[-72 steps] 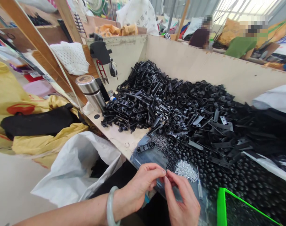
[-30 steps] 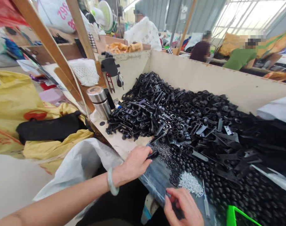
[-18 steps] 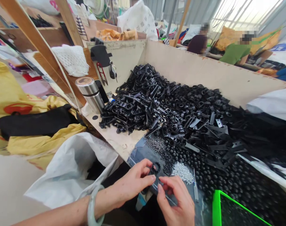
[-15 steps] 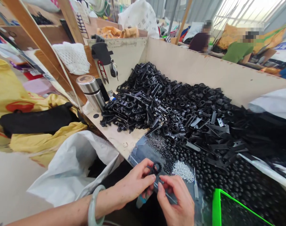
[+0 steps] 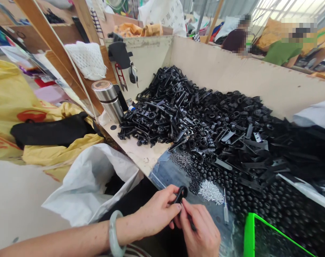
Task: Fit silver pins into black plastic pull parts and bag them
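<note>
Between my hands is a black plastic part [image 5: 182, 192] with a ring-shaped end pointing up. My left hand [image 5: 157, 207], a pale bangle on its wrist, grips it with thumb and fingers. The closed fingers of my right hand [image 5: 201, 228] pinch the same part just below the ring. Its lower portion is mostly covered by my fingers. Just beyond my hands, a heap of small silver pins [image 5: 212, 192] lies on the dark mat [image 5: 162, 175], beside a thin screwdriver-like tool [image 5: 226, 210].
Behind rises a large pile of black ring-ended parts [image 5: 157, 121]. Black balls [image 5: 269, 203] spread to the right, near a green-rimmed tray [image 5: 249, 235]. A steel flask [image 5: 108, 101] stands left, above an open white sack [image 5: 79, 189]. Two people sit beyond the partition [image 5: 232, 71].
The held part has turned, its ring now more edge-on, and my right hand has closed in on it. A teal piece below my left hand no longer shows. The view has shifted slightly.
</note>
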Motion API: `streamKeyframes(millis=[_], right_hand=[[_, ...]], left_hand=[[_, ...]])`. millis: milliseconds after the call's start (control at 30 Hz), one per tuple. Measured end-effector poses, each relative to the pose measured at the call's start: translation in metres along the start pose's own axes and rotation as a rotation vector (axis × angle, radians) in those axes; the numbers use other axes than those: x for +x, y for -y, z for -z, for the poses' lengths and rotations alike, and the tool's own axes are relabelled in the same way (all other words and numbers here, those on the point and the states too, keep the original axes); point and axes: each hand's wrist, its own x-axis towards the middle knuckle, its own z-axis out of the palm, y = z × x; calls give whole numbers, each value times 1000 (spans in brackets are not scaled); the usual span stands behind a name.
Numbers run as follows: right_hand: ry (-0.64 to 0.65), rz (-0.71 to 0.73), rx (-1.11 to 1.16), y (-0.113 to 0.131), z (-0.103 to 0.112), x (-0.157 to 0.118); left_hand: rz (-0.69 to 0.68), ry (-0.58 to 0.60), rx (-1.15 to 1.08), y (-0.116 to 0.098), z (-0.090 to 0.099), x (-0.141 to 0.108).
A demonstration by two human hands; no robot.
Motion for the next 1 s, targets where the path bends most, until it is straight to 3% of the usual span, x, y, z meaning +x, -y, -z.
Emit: streamKeyframes(millis=[167,333,533,767,1000], right_hand=[[-2,-56,21,0,-7,-13],[40,-56,20,-3,-7,-17],[-50,-161,-18,3,-12,-19],[-129,-78,4,5,-19,-21],[-106,-30,-23,2,-16,-21]], left_hand=[[31,-27,108,16,4,2],[38,-13,130,15,4,2],[25,-32,206,13,3,2],[22,-51,290,15,4,2],[27,-34,296,18,5,4]])
